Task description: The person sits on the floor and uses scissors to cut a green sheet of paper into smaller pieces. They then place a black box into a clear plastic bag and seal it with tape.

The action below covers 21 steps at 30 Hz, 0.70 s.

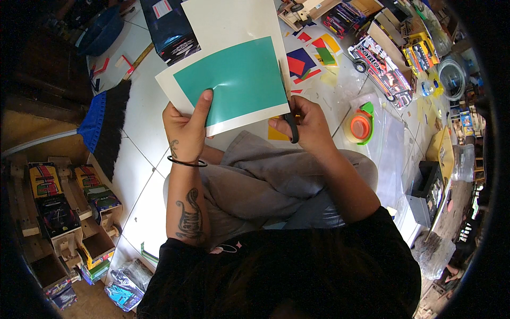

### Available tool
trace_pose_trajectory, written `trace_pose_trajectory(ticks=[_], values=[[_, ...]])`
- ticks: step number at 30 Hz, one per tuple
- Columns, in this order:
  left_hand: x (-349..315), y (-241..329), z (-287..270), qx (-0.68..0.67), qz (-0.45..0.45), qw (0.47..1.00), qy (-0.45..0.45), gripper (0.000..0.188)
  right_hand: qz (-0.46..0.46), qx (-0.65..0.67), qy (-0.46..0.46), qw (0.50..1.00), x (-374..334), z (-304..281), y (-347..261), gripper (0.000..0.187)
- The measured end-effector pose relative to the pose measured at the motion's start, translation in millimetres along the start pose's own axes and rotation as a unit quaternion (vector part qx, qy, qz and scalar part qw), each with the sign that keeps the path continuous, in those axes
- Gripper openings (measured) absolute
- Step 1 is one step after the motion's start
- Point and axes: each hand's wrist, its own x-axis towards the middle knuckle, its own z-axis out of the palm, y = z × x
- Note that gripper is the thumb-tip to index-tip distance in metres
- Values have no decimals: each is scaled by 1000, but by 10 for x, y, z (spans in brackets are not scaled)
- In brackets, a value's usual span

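My left hand (187, 127) holds a teal sheet with a white border (234, 80) by its lower left edge, thumb on the teal face. My right hand (308, 125) grips black-handled scissors (289, 125), whose blade runs up along the sheet's right edge. The sheet is held above my lap, over grey trousers. A black band circles my left wrist.
A blue-and-black broom (106, 125) lies on the white tiled floor at left. Wooden toy trucks (58, 212) stand at lower left. An orange-and-green tape dispenser (361, 126), coloured paper scraps (308, 61) and a toy truck (382, 69) lie at right. A dark printed sheet (170, 26) lies beyond.
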Motion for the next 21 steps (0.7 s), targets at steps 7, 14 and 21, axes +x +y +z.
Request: trace_pose_trajectory(ticks=[7, 14, 21], values=[[-24, 5, -2, 13, -27, 999, -20, 29, -2, -34, -20, 999, 17, -34, 19, 39], [-33, 2, 15, 9, -17, 1000, -19, 30, 16, -22, -24, 999, 15, -43, 53, 43], [-56, 10, 7, 21, -38, 998, -48, 28, -39, 32, 31, 998, 42, -2, 84, 33]])
